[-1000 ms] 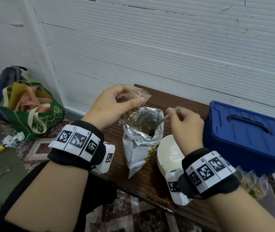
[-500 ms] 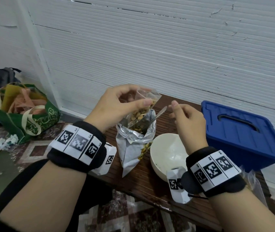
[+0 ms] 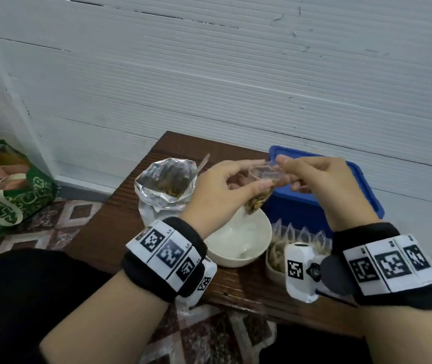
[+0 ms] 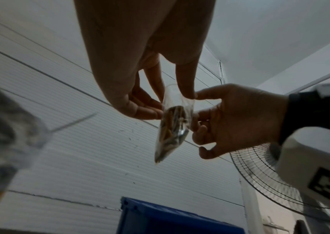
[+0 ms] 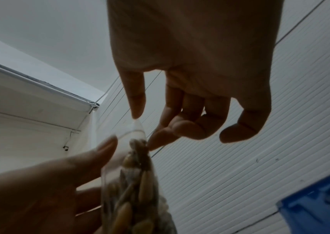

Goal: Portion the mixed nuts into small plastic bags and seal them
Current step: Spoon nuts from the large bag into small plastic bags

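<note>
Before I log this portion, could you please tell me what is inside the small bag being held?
The small bag holds mixed nuts in its lower half; its upper part looks empty. Fingers hide the top edge, so the seal cannot be judged.

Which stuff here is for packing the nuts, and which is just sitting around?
For the job:
small plastic bag, pinched by left hand and right hand
foil nut bag
spoon
white bowl
filled bags

Just lying about:
blue box
green shopping bag
fan
</note>
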A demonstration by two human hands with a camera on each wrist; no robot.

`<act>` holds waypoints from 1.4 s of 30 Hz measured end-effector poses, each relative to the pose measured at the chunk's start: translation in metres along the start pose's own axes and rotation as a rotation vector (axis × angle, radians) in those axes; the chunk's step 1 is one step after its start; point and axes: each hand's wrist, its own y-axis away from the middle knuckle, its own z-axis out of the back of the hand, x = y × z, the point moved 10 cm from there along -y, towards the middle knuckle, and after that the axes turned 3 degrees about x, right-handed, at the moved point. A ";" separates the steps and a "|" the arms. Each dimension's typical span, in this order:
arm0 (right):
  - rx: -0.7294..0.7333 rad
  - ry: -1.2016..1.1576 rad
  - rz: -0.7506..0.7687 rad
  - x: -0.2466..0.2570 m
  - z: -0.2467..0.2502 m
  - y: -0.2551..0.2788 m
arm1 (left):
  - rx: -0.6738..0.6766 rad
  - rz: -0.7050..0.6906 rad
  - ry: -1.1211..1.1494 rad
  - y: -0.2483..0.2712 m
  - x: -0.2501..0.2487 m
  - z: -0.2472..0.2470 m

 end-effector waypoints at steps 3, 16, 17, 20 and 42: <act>-0.009 0.098 0.014 -0.009 0.014 0.010 | 0.009 0.018 0.004 0.004 0.007 -0.025; -0.087 0.406 -0.252 -0.095 0.063 0.035 | 0.135 0.271 -0.142 0.022 0.066 -0.075; -0.078 0.432 -0.277 -0.102 0.064 0.036 | 0.125 0.287 -0.167 0.022 0.071 -0.071; -0.041 0.496 -0.329 -0.117 0.062 0.036 | 0.109 0.337 -0.229 0.023 0.087 -0.062; 0.109 0.650 -0.469 -0.130 0.034 0.038 | 0.267 0.473 -0.804 0.033 0.130 -0.053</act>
